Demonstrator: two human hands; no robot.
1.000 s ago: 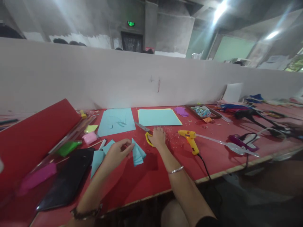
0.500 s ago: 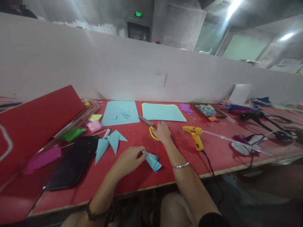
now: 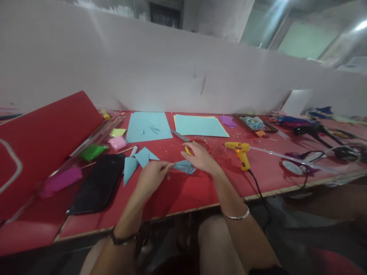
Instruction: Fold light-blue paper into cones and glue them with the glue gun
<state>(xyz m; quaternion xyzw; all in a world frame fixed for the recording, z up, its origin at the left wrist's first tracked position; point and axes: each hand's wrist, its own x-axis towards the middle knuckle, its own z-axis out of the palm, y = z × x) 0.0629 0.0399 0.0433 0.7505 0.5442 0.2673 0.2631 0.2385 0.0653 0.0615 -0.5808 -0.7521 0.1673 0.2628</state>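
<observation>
My left hand (image 3: 153, 175) pinches one end of a folded light-blue paper piece (image 3: 185, 166) between thumb and fingertips, above the red table. My right hand (image 3: 202, 157) is beside the piece's other end, its thumb and fingers apart. Scissors (image 3: 180, 135) lie just behind that hand, blades pointing left; their yellow handle is partly hidden by the fingers. Whether the right fingers touch the handle or the paper is unclear. More folded light-blue pieces (image 3: 142, 156) lie left of the held one, by a short white stick (image 3: 133, 151).
Light-blue sheets (image 3: 149, 131) lie along the white partition (image 3: 143, 68). A yellow glue gun (image 3: 241, 152), its light on, stands right of my hands with its cord over the edge. Left are a black tray-like object (image 3: 97, 187) and colored clay packs (image 3: 93, 152). A tray of scraps (image 3: 268, 130) is at the back right.
My right hand has drawn back from the scissors' handle toward the folded paper. My left hand has lifted and turned the paper to lie more level. The view has tipped downward.
</observation>
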